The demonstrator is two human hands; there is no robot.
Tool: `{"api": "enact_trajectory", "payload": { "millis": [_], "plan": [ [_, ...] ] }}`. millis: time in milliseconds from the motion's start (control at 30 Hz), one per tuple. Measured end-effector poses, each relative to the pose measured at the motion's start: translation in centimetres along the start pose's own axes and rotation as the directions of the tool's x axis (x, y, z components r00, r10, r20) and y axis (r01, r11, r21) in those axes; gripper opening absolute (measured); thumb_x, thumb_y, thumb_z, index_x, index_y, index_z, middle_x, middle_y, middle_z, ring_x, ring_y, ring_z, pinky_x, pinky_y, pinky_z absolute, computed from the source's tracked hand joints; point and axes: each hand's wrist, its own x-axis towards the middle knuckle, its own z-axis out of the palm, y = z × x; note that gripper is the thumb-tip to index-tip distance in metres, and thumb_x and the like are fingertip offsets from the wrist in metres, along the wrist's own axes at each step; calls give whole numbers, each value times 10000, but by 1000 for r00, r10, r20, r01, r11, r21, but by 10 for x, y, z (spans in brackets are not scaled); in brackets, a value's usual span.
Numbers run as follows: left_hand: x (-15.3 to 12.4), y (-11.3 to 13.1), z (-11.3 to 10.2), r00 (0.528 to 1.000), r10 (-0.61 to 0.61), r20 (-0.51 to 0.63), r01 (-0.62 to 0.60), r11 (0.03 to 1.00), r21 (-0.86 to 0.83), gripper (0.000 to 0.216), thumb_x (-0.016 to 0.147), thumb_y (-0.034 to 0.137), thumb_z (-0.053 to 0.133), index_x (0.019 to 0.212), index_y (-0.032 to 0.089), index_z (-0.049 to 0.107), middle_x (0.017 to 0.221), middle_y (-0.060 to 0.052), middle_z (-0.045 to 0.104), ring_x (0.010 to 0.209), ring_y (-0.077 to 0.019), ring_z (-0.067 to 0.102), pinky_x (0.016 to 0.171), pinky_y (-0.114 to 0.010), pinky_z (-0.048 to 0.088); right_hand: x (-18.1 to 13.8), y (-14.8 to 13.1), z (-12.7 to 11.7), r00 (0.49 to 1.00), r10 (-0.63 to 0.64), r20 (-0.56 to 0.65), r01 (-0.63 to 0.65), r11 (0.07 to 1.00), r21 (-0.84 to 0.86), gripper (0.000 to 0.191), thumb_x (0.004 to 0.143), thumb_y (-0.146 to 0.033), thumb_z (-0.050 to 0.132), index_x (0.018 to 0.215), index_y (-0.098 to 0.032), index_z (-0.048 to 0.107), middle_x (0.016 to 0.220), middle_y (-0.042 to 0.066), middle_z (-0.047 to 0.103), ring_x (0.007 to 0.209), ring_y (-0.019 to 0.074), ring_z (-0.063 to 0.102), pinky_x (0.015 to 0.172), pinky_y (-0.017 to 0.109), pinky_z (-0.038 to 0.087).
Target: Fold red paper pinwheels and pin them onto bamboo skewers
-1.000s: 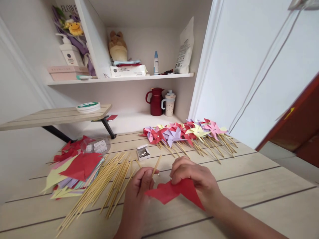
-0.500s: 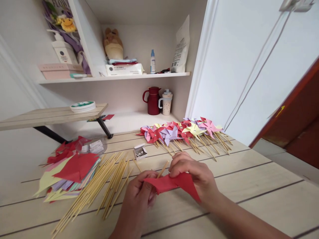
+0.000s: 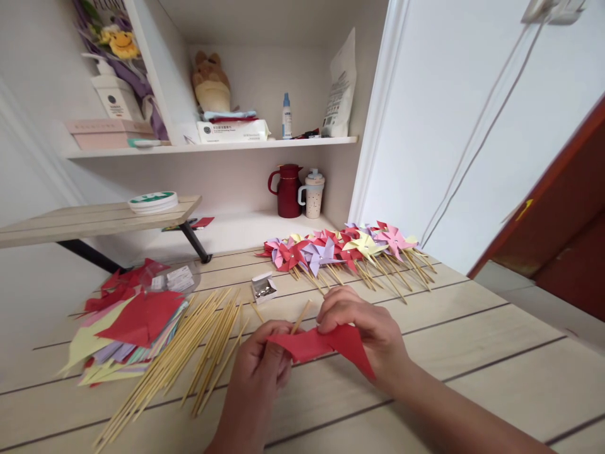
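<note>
Between my hands is a red paper pinwheel, its blades partly folded and one corner pointing down to the right. My left hand is closed on the pinwheel's left end, thumb in front. A thin wooden stick rises behind the paper near the left fingers; its lower part is hidden. My right hand is closed on the top and right side of the paper, with its fingertips bent over the upper edge. Just beyond the hands stands a small open white box of shiny metal fasteners.
Finished pinwheels on sticks lie in a row at the back right. Loose wooden sticks are spread to the left, beside a stack of coloured paper. A small raised wooden stand is at the far left, below shelves.
The view has shifted slightly, so everything sits a little further left. Both hands keep their grip on the red paper, and the right fingertips have bent slightly further over its upper edge.
</note>
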Motion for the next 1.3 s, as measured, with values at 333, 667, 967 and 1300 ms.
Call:
{"api": "enact_trajectory", "payload": {
  "millis": [333, 667, 967, 1300],
  "plan": [
    [2, 5, 1, 995, 85, -53, -84, 996, 21, 352, 888, 520, 604, 934, 178, 674, 561, 70, 353, 509, -82, 270, 486, -193, 239, 2, 1, -2, 999, 36, 2, -36, 999, -20, 61, 902, -232, 664, 864, -224, 711, 761, 54, 683, 726, 202, 635, 645, 345, 516],
    [4, 1, -1, 998, 61, -8, -60, 997, 53, 361, 836, 536, 648, 918, 185, 664, 544, 72, 381, 500, -90, 284, 480, -208, 225, 1, 3, -1, 999, 47, 17, -47, 999, -16, 55, 894, -190, 668, 881, -229, 706, 777, 49, 680, 747, 198, 636, 662, 343, 511],
    [5, -2, -2, 1000, -11, 17, 9, 995, 97, 373, 793, 540, 669, 712, 178, 626, 549, 61, 392, 496, -82, 264, 478, -211, 218, 2, 3, 0, 998, 57, 2, -57, 998, -27, 57, 896, -213, 666, 858, -232, 704, 758, 46, 687, 735, 198, 632, 658, 348, 514],
    [3, 6, 2, 1000, -16, -10, 16, 997, 70, 470, 801, 581, 657, 601, 190, 490, 505, 76, 347, 460, -65, 233, 454, -210, 201, 1, 3, -1, 999, 53, 11, -52, 998, -20, 66, 880, -174, 672, 875, -230, 706, 772, 41, 683, 735, 194, 630, 666, 346, 509]
  ]
}}
